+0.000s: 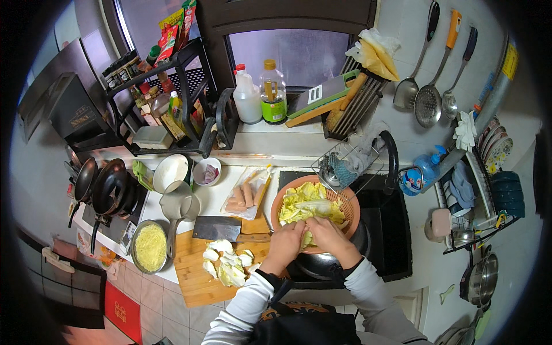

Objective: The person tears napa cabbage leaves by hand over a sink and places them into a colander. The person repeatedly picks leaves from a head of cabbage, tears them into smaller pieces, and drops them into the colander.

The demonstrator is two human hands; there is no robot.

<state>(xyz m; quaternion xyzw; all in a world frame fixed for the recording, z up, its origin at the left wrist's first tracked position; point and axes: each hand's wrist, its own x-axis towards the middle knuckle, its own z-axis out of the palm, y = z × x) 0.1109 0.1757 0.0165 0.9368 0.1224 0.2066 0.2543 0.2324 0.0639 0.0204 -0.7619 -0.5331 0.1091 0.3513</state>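
My left hand and my right hand meet over the near rim of an orange plastic colander. Between their fingers they grip a piece of napa cabbage leaf, mostly hidden by the hands. Yellow-green cabbage leaves fill much of the colander, which stands over the black sink. To the left, cut white cabbage pieces lie on a wooden cutting board. A cleaver rests across the board's far side, its wooden handle pointing right.
Beyond the board lies an open pack of sausages. At left are a metal bowl of yellow shreds, a saucepan and a small bowl with onion. A wire basket and black faucet overhang the sink.
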